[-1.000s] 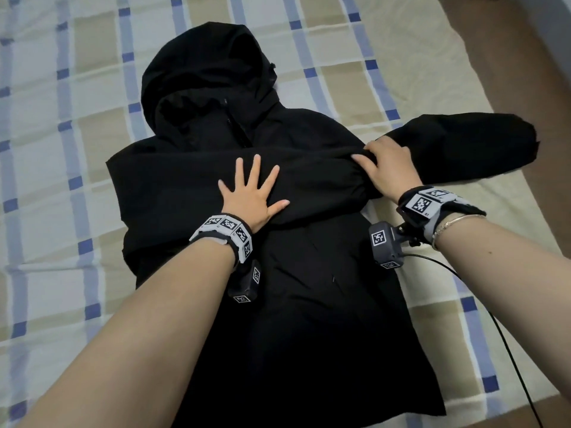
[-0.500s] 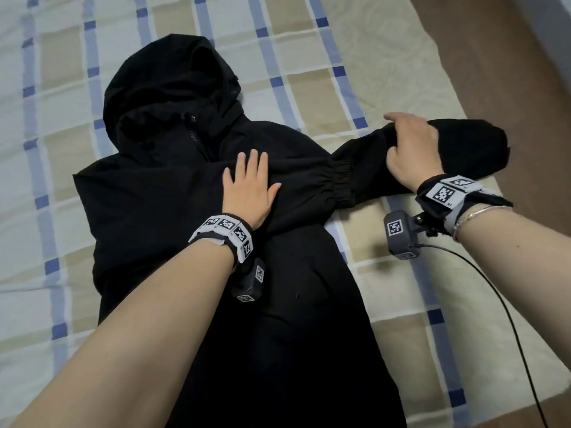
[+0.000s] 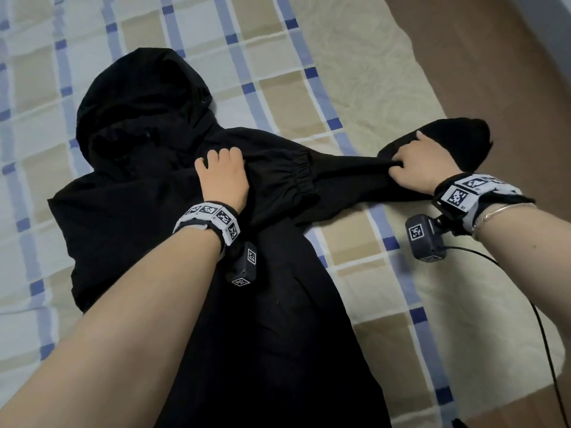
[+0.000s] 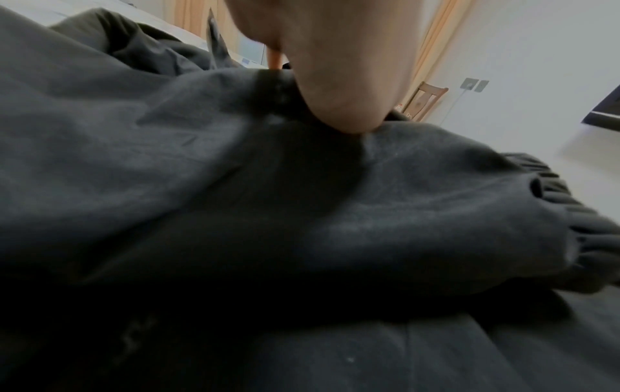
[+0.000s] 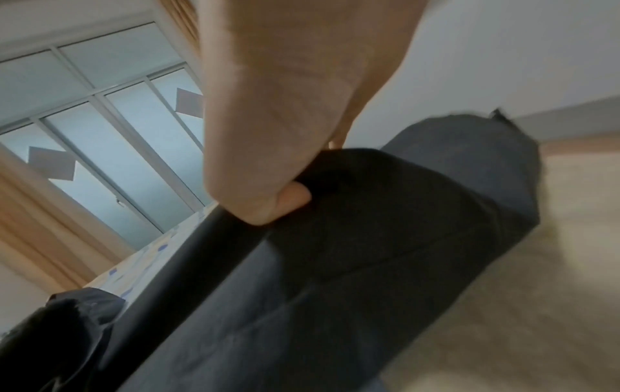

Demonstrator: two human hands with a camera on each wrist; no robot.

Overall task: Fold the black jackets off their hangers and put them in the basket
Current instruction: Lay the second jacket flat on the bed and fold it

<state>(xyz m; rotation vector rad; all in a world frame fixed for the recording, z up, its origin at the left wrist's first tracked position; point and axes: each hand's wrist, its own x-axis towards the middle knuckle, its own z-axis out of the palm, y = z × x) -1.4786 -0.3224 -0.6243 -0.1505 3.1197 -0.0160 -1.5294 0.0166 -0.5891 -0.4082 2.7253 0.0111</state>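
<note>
No readable brand or writing anywhere that I could make out, just the black-and-white square marker codes on the wrist bands (image 3: 213, 216) and on the little camera boxes (image 3: 423, 240) hanging under each wrist. No basket or other container showed in any view either, so nothing to report there.

The black jacket (image 3: 272, 319) lay spread flat on a bed sheet (image 3: 309, 66) checked in tan, white and blue, hood (image 3: 145, 97) pointing away from the person. One sleeve was already folded across the chest, its elastic cuff (image 3: 296, 177) ending up near the middle.

The left hand (image 3: 222, 177) sat on that folded sleeve with the fingers curled down into the fabric; the left wrist view was mostly the heel of the hand pressing cloth, so I couldn't tell if it was really gripping or just pushing down. The right hand (image 3: 420, 168) had the other sleeve (image 3: 355, 180) pinched, thumb and fingers bunched around the cloth, out past the jacket's body near the edge of the bed, with the sleeve end (image 3: 457, 140) sticking out beyond the knuckles. A black cable (image 3: 543, 335) trailed from the right wrist camera.
</note>
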